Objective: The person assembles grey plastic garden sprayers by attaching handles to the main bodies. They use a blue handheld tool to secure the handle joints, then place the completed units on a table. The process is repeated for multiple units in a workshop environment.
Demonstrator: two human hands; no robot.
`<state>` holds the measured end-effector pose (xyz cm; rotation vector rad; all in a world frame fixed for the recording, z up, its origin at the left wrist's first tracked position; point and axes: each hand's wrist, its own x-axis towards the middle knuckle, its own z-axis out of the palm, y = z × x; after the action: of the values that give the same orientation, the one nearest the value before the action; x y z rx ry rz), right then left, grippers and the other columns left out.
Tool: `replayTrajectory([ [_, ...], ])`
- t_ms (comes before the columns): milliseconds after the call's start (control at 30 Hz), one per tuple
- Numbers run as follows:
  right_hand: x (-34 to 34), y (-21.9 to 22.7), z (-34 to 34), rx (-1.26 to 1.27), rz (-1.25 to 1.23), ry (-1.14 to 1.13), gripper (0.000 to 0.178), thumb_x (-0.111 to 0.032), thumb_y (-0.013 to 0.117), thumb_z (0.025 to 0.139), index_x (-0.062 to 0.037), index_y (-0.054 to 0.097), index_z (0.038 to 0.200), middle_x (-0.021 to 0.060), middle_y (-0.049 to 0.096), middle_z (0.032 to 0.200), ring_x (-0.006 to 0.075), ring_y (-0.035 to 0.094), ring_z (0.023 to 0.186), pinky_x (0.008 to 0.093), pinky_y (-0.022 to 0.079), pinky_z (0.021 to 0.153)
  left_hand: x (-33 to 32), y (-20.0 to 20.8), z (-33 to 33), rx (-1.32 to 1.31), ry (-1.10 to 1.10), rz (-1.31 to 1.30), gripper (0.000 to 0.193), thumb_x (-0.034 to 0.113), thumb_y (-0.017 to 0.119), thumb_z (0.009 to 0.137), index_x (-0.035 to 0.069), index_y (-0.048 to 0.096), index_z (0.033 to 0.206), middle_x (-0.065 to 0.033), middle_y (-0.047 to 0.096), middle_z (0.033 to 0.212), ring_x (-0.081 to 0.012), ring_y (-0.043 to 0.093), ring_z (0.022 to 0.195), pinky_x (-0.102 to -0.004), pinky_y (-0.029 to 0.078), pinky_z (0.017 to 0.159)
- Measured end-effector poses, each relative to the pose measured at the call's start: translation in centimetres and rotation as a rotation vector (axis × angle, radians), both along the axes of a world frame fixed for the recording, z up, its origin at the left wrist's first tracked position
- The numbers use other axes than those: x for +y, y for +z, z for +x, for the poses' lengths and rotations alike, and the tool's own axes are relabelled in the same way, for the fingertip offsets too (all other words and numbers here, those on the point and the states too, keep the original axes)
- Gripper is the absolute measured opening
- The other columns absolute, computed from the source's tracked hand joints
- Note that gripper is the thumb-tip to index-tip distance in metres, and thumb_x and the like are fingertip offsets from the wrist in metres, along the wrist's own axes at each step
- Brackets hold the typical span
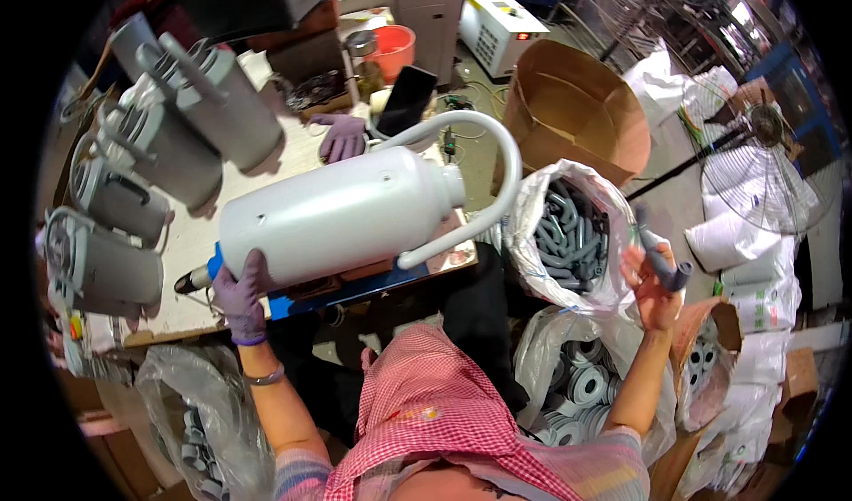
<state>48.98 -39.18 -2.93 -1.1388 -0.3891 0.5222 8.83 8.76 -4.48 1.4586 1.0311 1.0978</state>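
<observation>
Grey handles fill the white sack (541, 208); right hand (652, 284) grips one grey handle (661, 257).

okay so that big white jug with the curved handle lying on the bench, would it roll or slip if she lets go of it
Probably it would roll a little: the white jug is round-bodied and lies on its side across the bench. The looping handle sticks out and would likely stop a full turn. Its skin looks smooth and glossy, so possibly slippery; only the gloved left hand steadies its base.
</observation>
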Motion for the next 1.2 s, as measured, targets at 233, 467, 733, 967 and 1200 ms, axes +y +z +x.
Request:
replayTrajectory([
  [233, 19.6, 9.8, -3.7, -0.447, 0.239, 0.14, 0.063, -0.009, 0.051, 0.099, -0.0201, 0.025, 0.156, 0.0144, 0.052, 0.109, 0.0156, 0.056, 0.074, 0.0271, 0.049, 0.056, 0.3, 0.6, 0.0, 0.008, -0.071, 0.056, 0.036, 0.022, 0.078, 0.086, -0.003, 0.067, 0.111, -0.0055, 0.07, 0.101, -0.0119, 0.062, 0.09, -0.0269, 0.05, 0.084],
  [467, 36.6, 13.3, -9.3, -0.434, -0.125, 0.613, 0.035, -0.03, 0.059, 0.1, -0.0065, 0.06, 0.127, 0.0002, 0.058, 0.084, 0.0035, 0.049, 0.061, 0.0192, 0.034, 0.048, -1.0, 2.0, 0.6, 0.005, -0.074, 0.066, 0.036, 0.026, 0.079, 0.086, -0.004, 0.069, 0.104, -0.0063, 0.072, 0.093, -0.0102, 0.062, 0.084, -0.0268, 0.051, 0.078],
  [733, 41.1, 10.7, -11.1, -0.994, -0.287, 0.495, 0.036, -0.034, 0.065, 0.096, 0.0007, 0.067, 0.106, 0.0055, 0.059, 0.073, 0.0109, 0.053, 0.067, 0.027, 0.043, 0.061, -0.7, 1.2, 0.6, -0.014, -0.08, -0.003, 0.04, 0.029, 0.081, 0.084, -0.003, 0.069, 0.104, -0.0073, 0.072, 0.094, -0.012, 0.063, 0.085, -0.028, 0.05, 0.08],
  [967, 41.5, 10.1, -12.3, -1.159, -0.355, 0.535, 0.036, -0.035, 0.07, 0.092, -0.0018, 0.067, 0.105, 0.0128, 0.062, 0.071, 0.0193, 0.057, 0.06, 0.0316, 0.046, 0.058, -0.7, 1.3, 0.7, -0.024, -0.059, -0.045, 0.039, 0.025, 0.081, 0.083, -0.003, 0.068, 0.107, -0.008, 0.072, 0.097, -0.0132, 0.064, 0.088, -0.0292, 0.051, 0.082],
  [1200, 41.9, 10.1, -12.5, -1.19, -0.441, 0.565, 0.036, -0.036, 0.069, 0.091, -0.0024, 0.067, 0.104, 0.013, 0.062, 0.069, 0.0223, 0.059, 0.057, 0.0317, 0.046, 0.055, -0.9, 1.1, 0.9, -0.066, -0.04, -0.117, 0.039, 0.02, 0.083, 0.081, -0.003, 0.068, 0.108, -0.008, 0.072, 0.098, -0.0133, 0.064, 0.088, -0.0296, 0.051, 0.083],
])
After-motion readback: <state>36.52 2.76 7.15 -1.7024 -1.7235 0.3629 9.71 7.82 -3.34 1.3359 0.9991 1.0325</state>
